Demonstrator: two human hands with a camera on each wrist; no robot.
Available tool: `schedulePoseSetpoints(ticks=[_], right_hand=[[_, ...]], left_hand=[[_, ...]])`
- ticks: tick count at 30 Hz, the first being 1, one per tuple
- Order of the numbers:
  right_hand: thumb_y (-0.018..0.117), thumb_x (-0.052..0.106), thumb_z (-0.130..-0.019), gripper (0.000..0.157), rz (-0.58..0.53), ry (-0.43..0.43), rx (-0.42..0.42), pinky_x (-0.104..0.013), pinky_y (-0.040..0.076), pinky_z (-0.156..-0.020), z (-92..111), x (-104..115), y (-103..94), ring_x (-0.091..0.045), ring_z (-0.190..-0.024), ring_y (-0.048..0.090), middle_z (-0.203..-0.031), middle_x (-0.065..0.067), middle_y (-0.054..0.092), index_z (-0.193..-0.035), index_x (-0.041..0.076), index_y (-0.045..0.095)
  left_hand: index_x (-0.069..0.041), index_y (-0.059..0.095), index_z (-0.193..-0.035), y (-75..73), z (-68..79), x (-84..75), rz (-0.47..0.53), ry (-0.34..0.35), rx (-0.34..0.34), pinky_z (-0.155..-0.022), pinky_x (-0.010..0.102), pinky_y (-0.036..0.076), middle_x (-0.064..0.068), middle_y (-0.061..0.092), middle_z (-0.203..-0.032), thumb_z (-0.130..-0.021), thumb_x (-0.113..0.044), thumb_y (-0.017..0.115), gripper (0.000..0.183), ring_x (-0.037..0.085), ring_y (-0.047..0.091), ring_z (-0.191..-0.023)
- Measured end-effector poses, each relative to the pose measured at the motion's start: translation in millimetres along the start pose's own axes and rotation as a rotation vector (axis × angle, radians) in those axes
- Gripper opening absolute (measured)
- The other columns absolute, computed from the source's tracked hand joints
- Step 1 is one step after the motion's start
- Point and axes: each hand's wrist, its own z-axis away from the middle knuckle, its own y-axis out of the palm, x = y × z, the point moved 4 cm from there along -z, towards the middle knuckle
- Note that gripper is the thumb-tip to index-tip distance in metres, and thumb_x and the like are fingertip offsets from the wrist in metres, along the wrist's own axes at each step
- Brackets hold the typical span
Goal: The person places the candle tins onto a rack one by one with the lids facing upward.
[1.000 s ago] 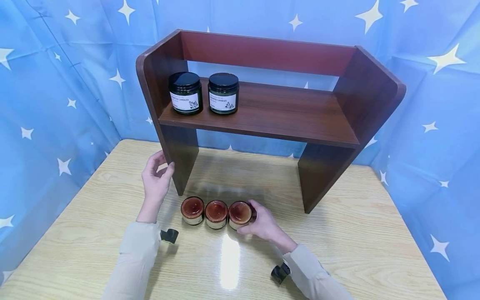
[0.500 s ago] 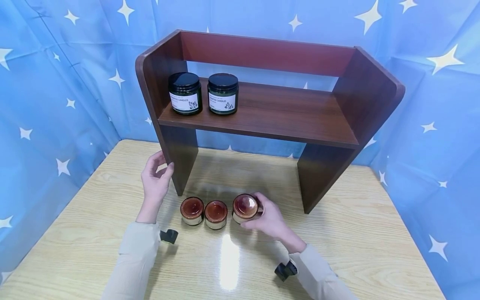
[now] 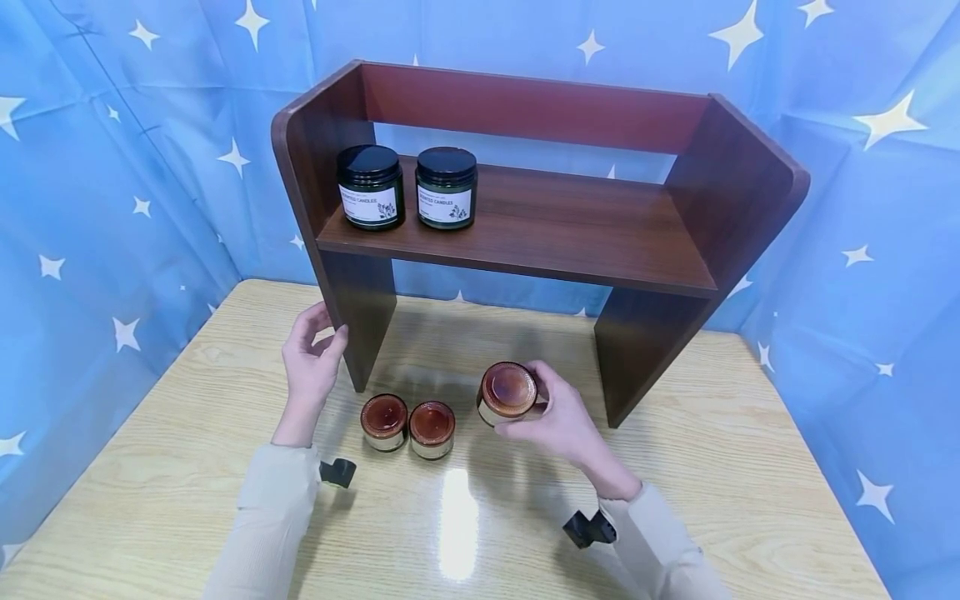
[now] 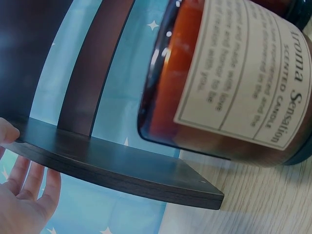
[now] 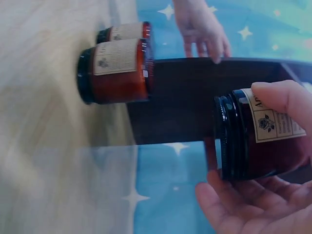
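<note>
My right hand (image 3: 562,421) grips an amber candle jar (image 3: 508,390) with a cream label, thumb on one side and fingers on the other. In the right wrist view that jar has its dark lid facing the table, so it is upside down, raised off the tabletop. To its left, two matching candle jars (image 3: 432,423) stand side by side on the table, also lid down. One candle jar (image 4: 234,87) looms large in the left wrist view. My left hand (image 3: 311,354) holds the front edge of the left side panel of a dark brown wooden shelf (image 3: 570,221), thumb and fingers on opposite faces.
Two dark green scented candle jars (image 3: 446,190) with black lids and white labels stand at the left of the shelf board. Below that board, the side panels rest on the light wood table (image 3: 187,467). A blue star-patterned curtain (image 3: 862,275) surrounds the table.
My right hand has lifted the rightmost amber candle jar out of the row and carried it right and toward the shelf. My left hand has stayed on the side panel.
</note>
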Motion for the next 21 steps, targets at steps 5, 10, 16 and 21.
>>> schedulePoseSetpoints(ticks=[5,10,16,21], right_hand=[[0.087,0.007,-0.058,0.064,-0.003,-0.018,-0.02,-0.026,0.052,-0.08,0.0,14.3,-11.3,-0.018,-0.094,0.06,-0.105,-0.006,0.062,-0.114,0.008,0.055],[0.087,0.006,-0.058,0.067,-0.011,-0.034,-0.024,-0.026,0.051,-0.082,0.0,26.1,-18.9,-0.018,-0.096,0.06,-0.108,-0.006,0.061,-0.116,0.008,0.054],[0.087,0.006,-0.059,0.067,-0.048,-0.055,-0.039,-0.025,0.052,-0.083,-0.7,40.3,-24.3,-0.017,-0.098,0.059,-0.111,-0.004,0.059,-0.117,0.011,0.053],[0.086,0.005,-0.06,0.07,-0.072,-0.086,-0.086,-0.026,0.053,-0.08,0.3,54.8,-27.8,-0.017,-0.099,0.059,-0.113,-0.003,0.058,-0.121,0.011,0.052]], left_hand=[[0.014,0.054,-0.114,-0.6,-0.1,2.0,-0.001,0.008,0.0,-0.074,0.016,0.052,-0.013,0.063,-0.097,-0.08,0.015,0.058,0.034,0.006,0.059,-0.089],[0.013,0.054,-0.114,-0.8,-0.1,2.0,-0.001,0.013,0.002,-0.073,0.015,0.051,-0.013,0.063,-0.098,-0.08,0.013,0.057,0.034,0.006,0.059,-0.089],[0.013,0.054,-0.115,-1.1,-0.1,1.8,-0.006,0.011,0.003,-0.073,0.014,0.051,-0.013,0.063,-0.098,-0.081,0.013,0.058,0.034,0.006,0.059,-0.089],[0.016,0.053,-0.114,1.0,0.3,-6.2,-0.003,0.007,0.01,-0.072,0.013,0.051,-0.012,0.062,-0.097,-0.08,0.016,0.056,0.034,0.006,0.058,-0.088]])
